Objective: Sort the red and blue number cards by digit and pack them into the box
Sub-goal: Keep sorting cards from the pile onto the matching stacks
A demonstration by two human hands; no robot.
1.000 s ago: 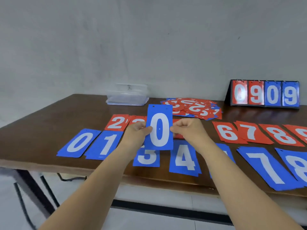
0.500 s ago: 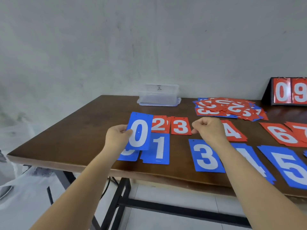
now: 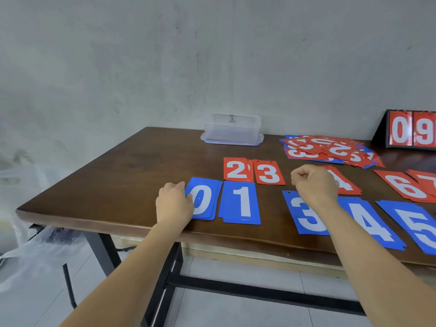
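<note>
Blue number cards lie in a row along the table's near edge: the blue 0 pile point(image 3: 204, 198), blue 1 point(image 3: 241, 202), blue 3 point(image 3: 306, 214), blue 4 point(image 3: 371, 224) and blue 5 point(image 3: 416, 226). Behind them lie red 2 point(image 3: 236, 169), red 3 point(image 3: 268, 173), red 4 point(image 3: 345, 184) and red 6 point(image 3: 407, 186). My left hand point(image 3: 174, 204) pinches the left edge of the top blue 0 card, which lies flat on its pile. My right hand point(image 3: 315, 184) hovers above the blue 3 and red 4 as a fist holding nothing. The clear plastic box point(image 3: 232, 131) stands at the back by the wall.
A loose heap of unsorted red and blue cards point(image 3: 330, 149) lies at the back right. A black flip scoreboard point(image 3: 410, 131) showing 0 and 9 stands beyond it. The brown table's point(image 3: 122, 175) left part is bare wood, with clear plastic sheeting point(image 3: 35, 244) on the floor below.
My left hand carried the blue 0 card leftward and lowered it onto the 0 pile. My right hand let go of it and stayed curled. The view turned to the left.
</note>
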